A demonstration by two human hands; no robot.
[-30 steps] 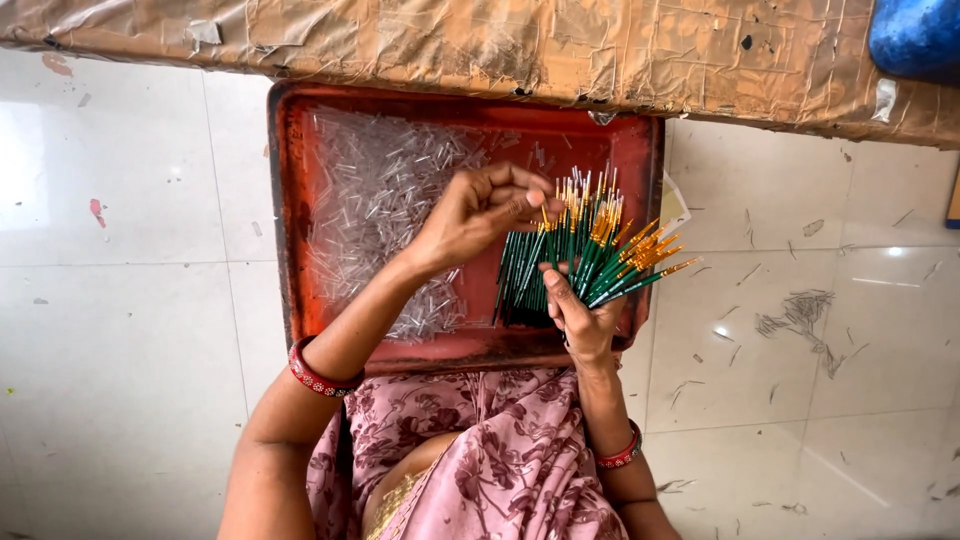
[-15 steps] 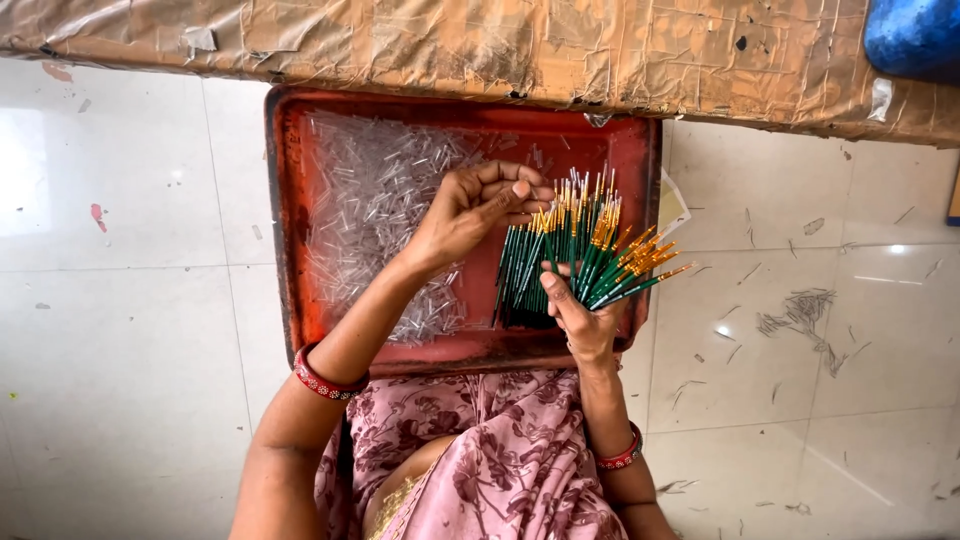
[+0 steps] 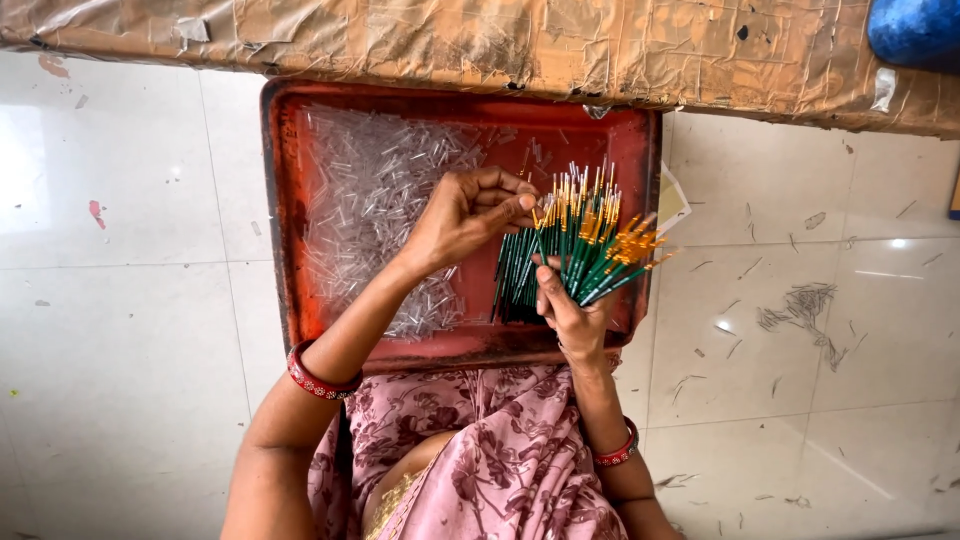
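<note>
Fanned green-handled brushes [image 3: 575, 255], orange ferrules, in right hand [image 3: 572, 315]

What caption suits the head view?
Right hand fans green-handled brushes; left hand pinches one tip over red tray.

the blue thing [image 3: 918, 30] is cut off at the top corner; the tray's [image 3: 280, 200] far rim hides under the brown covered edge [image 3: 480, 40].

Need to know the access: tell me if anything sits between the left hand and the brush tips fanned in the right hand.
Nothing visible does. The left hand pinches right at the tips of the green-handled brushes fanned in the right hand.
</note>
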